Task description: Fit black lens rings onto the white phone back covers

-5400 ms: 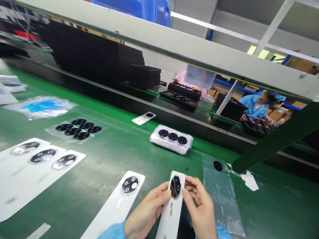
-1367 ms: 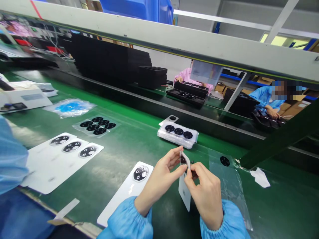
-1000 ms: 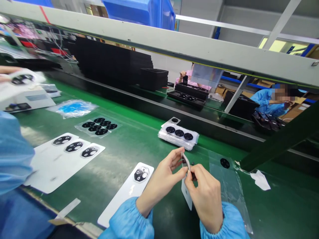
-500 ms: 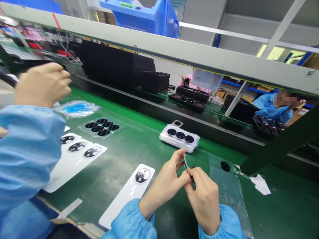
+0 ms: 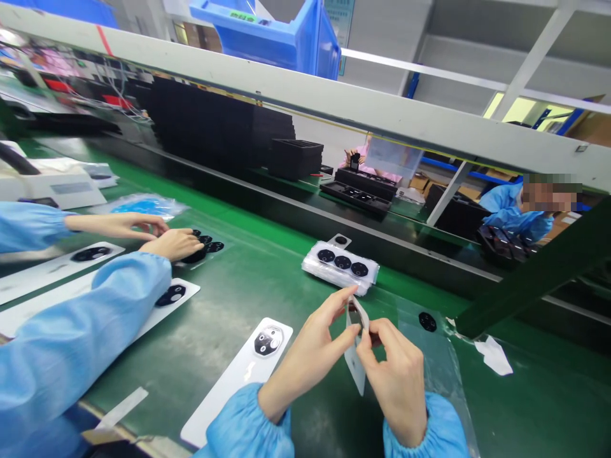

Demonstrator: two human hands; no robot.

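Note:
Between my two hands is a thin, pale sheet [image 5: 354, 366] with something dark on its inner face, held almost edge-on to me. My left hand [image 5: 329, 340] pinches its upper left side between thumb and fingers. My right hand [image 5: 394, 369] grips the opposite edge. Left of them lies a white phone back cover [image 5: 238, 385] with a dark, eight-sided camera plate at its top. Just beyond my fingers sits a stack of clear-wrapped white sheets [image 5: 338, 270] carrying three round black pieces. On the right, one black disc [image 5: 428, 322] rests on clear film [image 5: 432, 375].
At the left, a co-worker's hands [image 5: 174, 243] reach over round black pieces [image 5: 216, 247] on film, beside several white covers [image 5: 28, 273]. A green post [image 5: 534, 267] slants at the right near a torn white scrap [image 5: 494, 355]. A grey shelf beam [image 5: 305, 89] crosses above.
The pale sheet has turned, so more of it shows, hanging below my fingers. The co-worker's raised hand has come down to the black pieces, and a second hand has appeared there.

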